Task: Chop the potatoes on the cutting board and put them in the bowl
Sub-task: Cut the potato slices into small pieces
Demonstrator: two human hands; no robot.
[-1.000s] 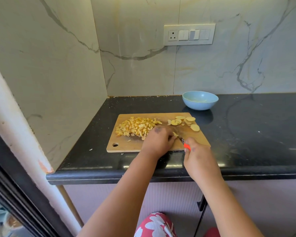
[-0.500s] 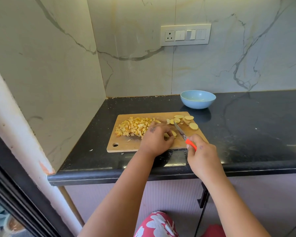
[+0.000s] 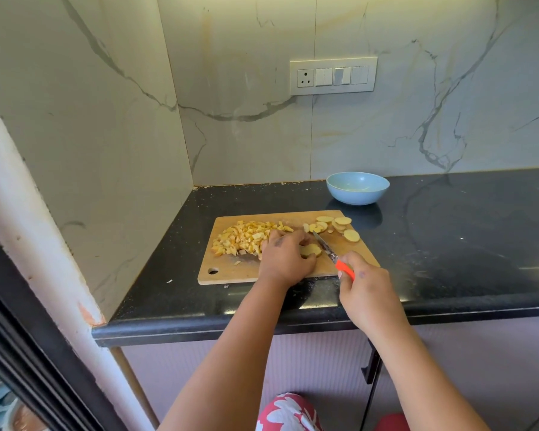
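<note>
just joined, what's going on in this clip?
A person is chopping potatoes on a wooden cutting board at a black counter. The left hand holds a potato slice down on the board, while the right hand grips an orange-handled knife with the blade beside that slice. A pile of diced potato sits on the board's left part; uncut round slices wait at its far right corner. The blue bowl behind the board holds no potato yet.

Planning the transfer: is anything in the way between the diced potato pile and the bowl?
On the cutting board, the uncut potato slices lie between the diced pile and the bowl. Past the board's far right corner, only bare counter separates it from the bowl.
</note>
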